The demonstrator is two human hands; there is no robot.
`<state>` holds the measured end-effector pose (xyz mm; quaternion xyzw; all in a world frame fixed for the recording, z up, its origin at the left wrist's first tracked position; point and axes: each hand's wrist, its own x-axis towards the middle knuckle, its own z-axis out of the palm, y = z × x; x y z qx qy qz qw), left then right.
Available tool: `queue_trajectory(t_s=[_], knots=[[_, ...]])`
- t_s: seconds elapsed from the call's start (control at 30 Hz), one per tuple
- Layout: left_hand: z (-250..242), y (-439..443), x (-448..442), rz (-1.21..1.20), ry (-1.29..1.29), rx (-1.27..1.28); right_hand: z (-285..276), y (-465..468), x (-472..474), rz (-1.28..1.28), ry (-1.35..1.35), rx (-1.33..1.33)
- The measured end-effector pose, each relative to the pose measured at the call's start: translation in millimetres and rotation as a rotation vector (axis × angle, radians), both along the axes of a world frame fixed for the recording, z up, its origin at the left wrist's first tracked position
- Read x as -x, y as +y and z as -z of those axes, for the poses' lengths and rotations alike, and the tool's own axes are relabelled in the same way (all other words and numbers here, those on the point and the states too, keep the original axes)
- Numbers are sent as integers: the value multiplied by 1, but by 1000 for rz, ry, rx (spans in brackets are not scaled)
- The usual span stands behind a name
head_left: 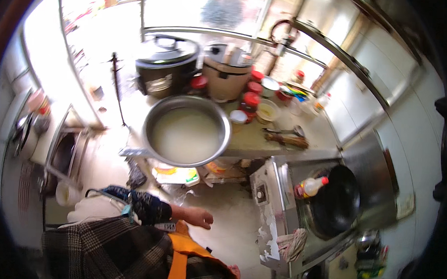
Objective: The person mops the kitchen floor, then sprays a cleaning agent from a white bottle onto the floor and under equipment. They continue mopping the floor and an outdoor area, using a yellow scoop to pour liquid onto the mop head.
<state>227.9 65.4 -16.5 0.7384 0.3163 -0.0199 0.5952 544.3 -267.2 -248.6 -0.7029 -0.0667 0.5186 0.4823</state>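
My left hand [198,217] hangs over the floor in front of my body, its fingers loosely curled and a little blurred, with nothing visible in it. Only a small bit of my right hand [234,272] shows past the orange apron edge; its fingers and anything in them are hidden. Beyond my left hand, a wide metal pot [225,134] of cloudy, pale liquid stands at the counter's edge. Right of the pot are jars with red lids [251,99], a bowl [267,110] and a ladle [298,131].
A dark lidded pot [167,64] and a rice cooker [226,78] stand behind. To the right, a stove [277,201] bears a black wok [336,202], a red-capped bottle [311,187] and a cloth [292,244]. A metal-framed stand [63,173] is at left.
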Motion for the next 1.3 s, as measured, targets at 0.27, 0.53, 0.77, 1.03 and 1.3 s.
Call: queue_trajectory(t_s=[0.27,0.53,0.77,1.03,1.3], knots=[[-35,-78,149,-580,222,-207,44,29,-63,-230,37,25],[-14,-290,305,-1232,560,-80,-64,144,-38,-738,5,-7],[47,-442,327,-1751,472,60,-180,244,147,-1019,-136,-25],[88,-539,360,-1947,442,454,-236,295,364,-1329,-40,-158],[107,-560,467,-2090,337,598,-321,396,569,-1072,-144,-729]])
